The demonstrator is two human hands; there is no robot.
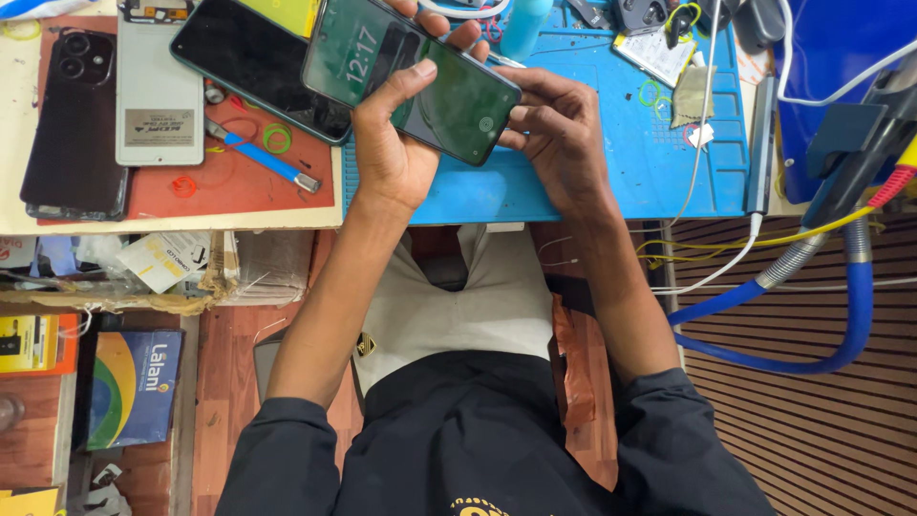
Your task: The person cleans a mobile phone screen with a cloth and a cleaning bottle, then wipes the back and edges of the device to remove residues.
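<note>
My left hand (396,143) grips a dark smartphone (449,96) with its screen lit, thumb lying across the glass. My right hand (554,129) holds the same phone at its right end, fingers curled under the edge. The phone is tilted above a blue work mat (650,153) on the bench.
A second dark phone (258,62) lies left of the held one. A grey back cover (158,91) and a black phone back (76,115) rest on a red mat (239,186) with a blue-handled tool (263,158). Cables and a blue hose (812,354) hang at right. Boxes (134,387) sit below left.
</note>
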